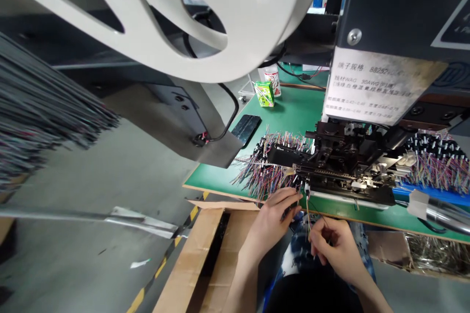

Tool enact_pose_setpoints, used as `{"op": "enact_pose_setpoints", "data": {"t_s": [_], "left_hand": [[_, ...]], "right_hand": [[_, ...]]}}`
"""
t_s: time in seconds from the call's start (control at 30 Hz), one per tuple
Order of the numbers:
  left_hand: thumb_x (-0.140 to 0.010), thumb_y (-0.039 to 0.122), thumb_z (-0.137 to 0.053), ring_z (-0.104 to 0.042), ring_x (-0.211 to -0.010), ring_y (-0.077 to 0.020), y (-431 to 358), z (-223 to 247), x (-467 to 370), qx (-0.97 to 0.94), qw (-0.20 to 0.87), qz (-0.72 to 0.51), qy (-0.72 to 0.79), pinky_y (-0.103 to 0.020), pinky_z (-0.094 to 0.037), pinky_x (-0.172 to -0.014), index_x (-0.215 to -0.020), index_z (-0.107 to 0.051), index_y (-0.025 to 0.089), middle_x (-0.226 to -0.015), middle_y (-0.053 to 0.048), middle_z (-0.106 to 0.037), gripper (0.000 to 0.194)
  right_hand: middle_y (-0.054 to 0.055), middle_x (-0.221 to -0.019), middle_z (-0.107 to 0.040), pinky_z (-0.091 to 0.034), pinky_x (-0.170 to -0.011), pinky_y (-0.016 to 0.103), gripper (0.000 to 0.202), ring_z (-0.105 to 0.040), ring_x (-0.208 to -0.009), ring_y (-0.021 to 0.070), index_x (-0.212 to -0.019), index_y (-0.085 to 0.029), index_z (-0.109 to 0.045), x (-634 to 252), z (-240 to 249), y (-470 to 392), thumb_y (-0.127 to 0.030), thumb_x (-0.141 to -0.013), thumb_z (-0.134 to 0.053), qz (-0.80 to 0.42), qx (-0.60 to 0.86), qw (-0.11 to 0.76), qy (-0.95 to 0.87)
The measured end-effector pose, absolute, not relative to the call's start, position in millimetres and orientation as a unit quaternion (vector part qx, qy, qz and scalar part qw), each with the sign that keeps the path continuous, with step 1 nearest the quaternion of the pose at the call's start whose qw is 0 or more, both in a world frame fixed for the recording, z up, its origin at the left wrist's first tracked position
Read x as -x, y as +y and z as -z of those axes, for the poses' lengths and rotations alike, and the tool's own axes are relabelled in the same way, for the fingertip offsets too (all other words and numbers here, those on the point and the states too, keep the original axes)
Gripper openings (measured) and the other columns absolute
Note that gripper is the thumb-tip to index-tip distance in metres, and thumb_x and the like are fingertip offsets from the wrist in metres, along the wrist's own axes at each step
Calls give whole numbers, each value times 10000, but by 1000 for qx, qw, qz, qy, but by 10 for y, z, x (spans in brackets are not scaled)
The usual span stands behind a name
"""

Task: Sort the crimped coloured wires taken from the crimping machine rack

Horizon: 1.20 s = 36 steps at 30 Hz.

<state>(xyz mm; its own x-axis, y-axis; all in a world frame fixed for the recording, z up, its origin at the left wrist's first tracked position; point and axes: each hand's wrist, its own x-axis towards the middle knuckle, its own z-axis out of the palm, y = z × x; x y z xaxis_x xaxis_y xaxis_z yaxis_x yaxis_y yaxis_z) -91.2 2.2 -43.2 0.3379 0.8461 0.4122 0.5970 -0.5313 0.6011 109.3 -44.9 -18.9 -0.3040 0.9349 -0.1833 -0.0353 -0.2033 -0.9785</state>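
My left hand (277, 217) is at the green table's front edge, just left of the machine's lower front. Its thumb and fingers are curled together beside a small cable (307, 195) with a white and black end; what lies between the fingertips is too small to make out. Thin coloured wires hang down from that cable. My right hand (336, 244) is lower and to the right, thumb and forefinger pinching thin wires near the cable's loose ends. Above both hands stands the black terminal crimping machine (338, 156), with a terminal strip along its front.
On the green table (293, 100) lie a bundle of multicoloured wires (264, 171), a phone (246, 129) and a green box (264, 94). A white reel (205, 66) hangs overhead. An open cardboard box (198, 249) stands below left; more wires (436, 168) lie right.
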Motion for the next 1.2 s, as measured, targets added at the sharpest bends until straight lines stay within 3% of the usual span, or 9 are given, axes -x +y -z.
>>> {"op": "enact_pose_setpoints", "data": {"t_s": [0.17,0.3,0.43,0.6,0.73,0.87,1.0,1.1,1.2], "left_hand": [[-1028,109,-600,-721,-1210,-278,-7,364,830,-800,146,-365,454,-464,-612,-1043,-1266,-774,236,-1202,-102,-808,321],[-1040,184,-614,-713,-934,-236,-157,194,761,-726,126,-433,519,-355,-609,-862,-1014,-819,215,-952,-72,-790,209],[-1036,316,-609,-630,-622,-156,-292,74,651,-672,339,-386,534,-241,-485,-578,-862,-774,190,-737,-22,-728,271],[-939,602,-684,-532,-552,-125,-367,103,460,-526,603,-327,503,-224,-392,-510,-790,-722,161,-723,-40,-707,467],[-791,669,-822,-502,-579,-122,-417,171,382,-440,677,-370,459,-229,-393,-547,-759,-669,166,-687,-7,-633,527],[-841,457,-804,-529,-653,-141,-447,149,335,-533,631,-372,423,-245,-405,-632,-698,-619,175,-685,3,-598,367],[-874,284,-695,-531,-630,-141,-452,55,216,-632,591,-322,384,-260,-413,-671,-679,-581,186,-641,17,-583,246],[-875,279,-685,-558,-648,-153,-438,20,89,-646,592,-313,367,-264,-430,-685,-691,-588,189,-665,6,-610,227],[-881,281,-688,-580,-665,-165,-401,44,-9,-645,595,-313,362,-273,-446,-711,-683,-592,189,-663,4,-620,239]], "right_hand": [[-22,-524,-645,-354,-440,209,332,-447,-390,87,-666,-213,-622,-1276,198,-687,-364,-960,-658,-576,445,396,-560],[-7,-550,-700,-453,-542,215,324,-614,-489,128,-651,-219,-656,-1356,178,-731,-241,-972,-615,-472,446,400,-647],[0,-576,-697,-441,-527,215,281,-643,-499,136,-713,-211,-671,-1370,176,-705,-204,-976,-576,-397,407,374,-733],[-25,-582,-682,-420,-575,236,240,-661,-505,128,-770,-211,-674,-1336,304,-785,-147,-969,-554,-266,373,375,-806],[-2,-685,-735,-474,-648,237,231,-723,-634,155,-834,-210,-723,-1461,353,-822,-187,-1013,-580,-323,375,324,-806],[43,-896,-821,-553,-742,258,139,-774,-812,211,-989,-217,-801,-1826,313,-693,-253,-1009,-668,-462,398,225,-760],[63,-992,-848,-590,-798,284,177,-782,-876,231,-1048,-252,-839,-2124,303,-592,-339,-1022,-688,-478,496,334,-643],[70,-984,-842,-580,-649,237,233,-717,-715,171,-1152,-271,-835,-2107,310,-603,-418,-987,-759,-529,464,467,-536],[57,-856,-813,-495,-515,193,246,-589,-541,102,-1125,-258,-841,-1964,307,-610,-422,-943,-820,-591,383,540,-462]]}}
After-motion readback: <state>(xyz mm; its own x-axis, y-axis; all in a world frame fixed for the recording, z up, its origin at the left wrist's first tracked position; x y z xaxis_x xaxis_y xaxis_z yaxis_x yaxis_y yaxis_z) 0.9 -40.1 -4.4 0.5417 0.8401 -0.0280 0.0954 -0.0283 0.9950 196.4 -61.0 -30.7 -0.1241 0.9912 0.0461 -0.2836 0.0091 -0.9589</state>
